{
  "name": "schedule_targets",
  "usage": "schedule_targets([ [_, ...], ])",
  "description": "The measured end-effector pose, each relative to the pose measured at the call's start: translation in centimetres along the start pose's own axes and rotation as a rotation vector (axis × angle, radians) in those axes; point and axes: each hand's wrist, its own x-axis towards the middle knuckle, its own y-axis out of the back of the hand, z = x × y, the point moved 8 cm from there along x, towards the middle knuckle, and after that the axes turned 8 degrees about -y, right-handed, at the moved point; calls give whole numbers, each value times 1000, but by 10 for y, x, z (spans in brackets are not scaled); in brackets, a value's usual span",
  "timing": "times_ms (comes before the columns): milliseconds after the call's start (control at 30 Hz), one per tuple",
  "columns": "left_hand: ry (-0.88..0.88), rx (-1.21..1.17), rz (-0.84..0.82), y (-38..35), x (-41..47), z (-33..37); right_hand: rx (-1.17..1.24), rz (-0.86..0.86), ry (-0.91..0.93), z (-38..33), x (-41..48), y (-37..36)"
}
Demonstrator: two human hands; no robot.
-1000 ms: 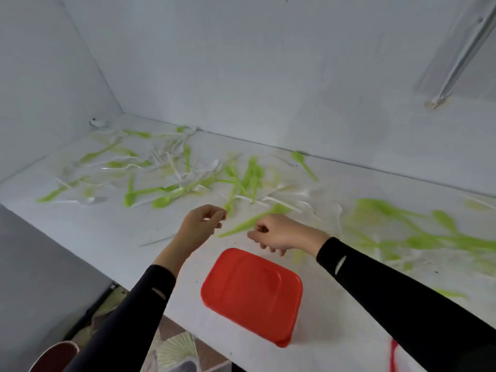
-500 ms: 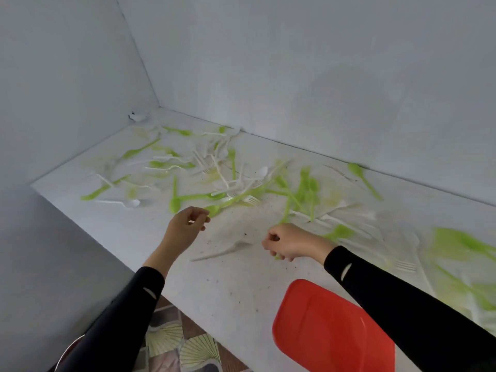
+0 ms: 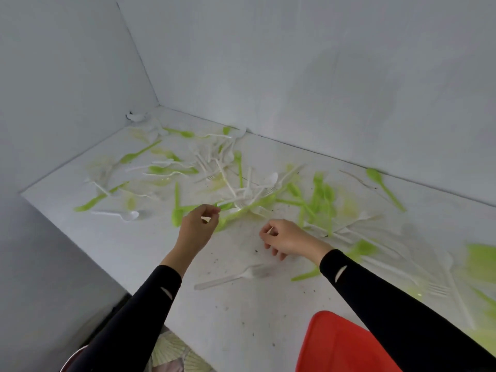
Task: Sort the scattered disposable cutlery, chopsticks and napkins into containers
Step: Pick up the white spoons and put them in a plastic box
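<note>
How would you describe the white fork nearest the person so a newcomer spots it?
Start at the red container at the white table's near edge. Just up-left of it, between the left sleeve and right sleeve, lies a white fork. Unlike the green-and-white tangle farther back, it lies alone, tines pointing right.

Plain pale walls [image 3: 295, 63] meeting in corner; white speckled table [image 3: 230, 320]; fan-patterned floor [image 3: 171, 355] below near edge.

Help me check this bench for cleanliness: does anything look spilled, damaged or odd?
Dark specks like dirt dot the white tabletop between the scattered cutlery and the red container. At the far left corner, a ragged patch looks like torn board, though it's blurry.
</note>
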Motion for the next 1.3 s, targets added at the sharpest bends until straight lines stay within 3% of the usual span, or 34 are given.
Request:
schedule_targets([
  [167, -35, 167, -39, -6, 73, -7, 19, 275, -16, -23, 48, 48],
  [300, -125, 478, -278, -26, 121, -19, -86, 504, -73, -37, 89, 81],
  [433, -202, 537, -467, -49, 141, -21, -208, 593, -223, -45, 111, 92],
  [533, -229, 482, -492, -51, 149, -23, -353, 598, -358, -42, 124, 94],
  [633, -246, 444, -507, -44, 156, -27, -335, 612, -404, -37, 130, 93],
  [700, -256, 347, -473, -35, 163, -30, -245, 659, -360, -37, 131, 95],
  [900, -242, -82, -308, 2, 188, -31, 470, 981, 3, -62, 93, 126],
  [967, -233, -157, -293, 6, 193, -34, 492, 965, 140, -85, 81, 127],
  [1067, -114, -423, -281, 8, 198, -40, 238, 826, 208, -116, 75, 105],
  [1200, 106, -878, -231, 7, 201, -37, -118, 471, 162, -123, 86, 38],
  [1300, 128, -986, -157, 15, 203, -26, -365, 242, 138, -112, 92, -9],
])
